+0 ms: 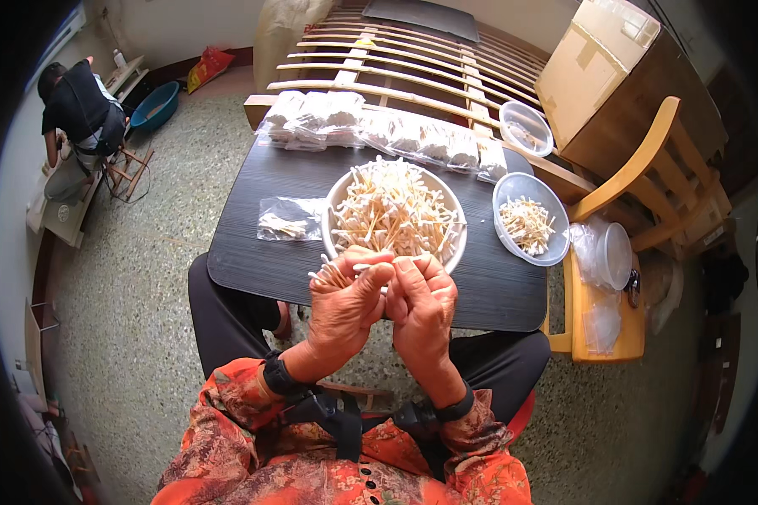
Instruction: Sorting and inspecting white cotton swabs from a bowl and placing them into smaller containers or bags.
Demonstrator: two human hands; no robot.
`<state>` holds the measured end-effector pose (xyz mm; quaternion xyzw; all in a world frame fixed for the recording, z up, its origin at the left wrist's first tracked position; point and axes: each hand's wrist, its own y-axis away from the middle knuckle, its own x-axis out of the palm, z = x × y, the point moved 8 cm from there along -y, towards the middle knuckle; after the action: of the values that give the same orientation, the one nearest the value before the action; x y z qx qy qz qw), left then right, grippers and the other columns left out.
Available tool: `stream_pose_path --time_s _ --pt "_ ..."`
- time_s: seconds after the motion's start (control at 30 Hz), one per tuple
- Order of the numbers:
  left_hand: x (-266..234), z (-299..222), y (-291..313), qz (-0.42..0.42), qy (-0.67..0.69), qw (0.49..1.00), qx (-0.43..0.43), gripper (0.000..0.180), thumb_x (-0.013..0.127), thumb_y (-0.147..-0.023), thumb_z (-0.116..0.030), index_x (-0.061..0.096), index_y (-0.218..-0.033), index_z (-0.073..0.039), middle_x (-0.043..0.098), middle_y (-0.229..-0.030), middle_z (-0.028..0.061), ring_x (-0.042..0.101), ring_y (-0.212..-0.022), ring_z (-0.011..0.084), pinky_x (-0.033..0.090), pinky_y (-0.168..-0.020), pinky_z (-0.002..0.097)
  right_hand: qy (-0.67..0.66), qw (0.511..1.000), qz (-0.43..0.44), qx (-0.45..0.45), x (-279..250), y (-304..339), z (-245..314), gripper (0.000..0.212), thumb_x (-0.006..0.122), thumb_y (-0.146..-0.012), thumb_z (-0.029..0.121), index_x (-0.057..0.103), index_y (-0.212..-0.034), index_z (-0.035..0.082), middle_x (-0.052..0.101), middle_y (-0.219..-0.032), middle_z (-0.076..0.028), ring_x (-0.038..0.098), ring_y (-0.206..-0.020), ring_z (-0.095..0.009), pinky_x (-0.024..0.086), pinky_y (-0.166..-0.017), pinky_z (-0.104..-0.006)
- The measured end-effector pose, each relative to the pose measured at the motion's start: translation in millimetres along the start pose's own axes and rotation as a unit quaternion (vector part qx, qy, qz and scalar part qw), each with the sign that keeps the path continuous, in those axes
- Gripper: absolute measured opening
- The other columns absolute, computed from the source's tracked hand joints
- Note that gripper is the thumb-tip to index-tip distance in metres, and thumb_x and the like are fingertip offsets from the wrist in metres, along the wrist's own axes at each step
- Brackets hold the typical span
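Both my hands meet just over the near rim of a white bowl [458, 252] heaped with cotton swabs [387, 202]. My left hand [345, 295] is closed around a small bunch of swabs [328, 273], their tips sticking out to the left. The fingers of my right hand [421, 295] are pinched together at the tips beside the left thumb, seemingly on a swab end. A clear plastic bag [290, 220] with a few swabs inside lies left of the bowl. To the right stands a translucent bowl [507, 240] with a smaller pile of swabs.
Filled swab bags [379, 130] line the far edge of the dark table [253, 261]. Behind it are a slatted wooden frame [396, 63], an empty tub [526, 128] and a cardboard box [602, 71]. A wooden chair [615, 328] stands right; another person [80, 109] sits far left.
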<state>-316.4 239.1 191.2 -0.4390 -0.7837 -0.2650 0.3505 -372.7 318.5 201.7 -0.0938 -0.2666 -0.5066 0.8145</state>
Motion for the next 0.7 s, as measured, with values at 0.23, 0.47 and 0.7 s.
stream_pose_path --time_s 0.23,0.47,0.7 --pt "1.5 -7.8 -3.9 0.013 -0.029 0.997 0.077 0.01 0.065 -0.08 -0.003 0.059 -0.088 -0.004 0.055 -0.076 -0.0006 0.045 -0.052 0.0015 0.032 -0.039 0.0161 -0.081 0.995 0.043 0.043 8.7 -1.2 -4.9 0.012 0.055 -0.089 0.012 0.052 -0.08 0.004 0.045 -0.056 0.004 0.035 -0.041 -0.002 0.025 -0.038 -0.017" --pt "3.4 6.5 -8.1 0.058 0.041 0.995 -0.064 0.016 0.057 -0.088 -0.019 0.059 -0.098 -0.007 0.047 -0.06 -0.0044 0.031 -0.041 0.0021 0.024 -0.035 0.0176 0.038 0.993 0.025 -0.107 8.0 3.5 14.4 0.009 0.059 -0.086 0.003 0.053 -0.092 -0.001 0.06 -0.076 -0.005 0.054 -0.057 -0.006 0.044 -0.049 -0.0177" --pt "3.1 5.3 -1.3 0.016 0.12 0.985 -0.124 0.02 0.051 -0.091 -0.026 0.057 -0.097 -0.007 0.05 -0.065 -0.0019 0.03 -0.039 0.0033 0.024 -0.035 0.0175 0.267 0.903 0.075 -0.327 16.7 7.6 28.2 0.018 0.065 -0.079 0.0 0.057 -0.094 0.002 0.056 -0.083 -0.004 0.049 -0.056 -0.003 0.039 -0.048 -0.0176"
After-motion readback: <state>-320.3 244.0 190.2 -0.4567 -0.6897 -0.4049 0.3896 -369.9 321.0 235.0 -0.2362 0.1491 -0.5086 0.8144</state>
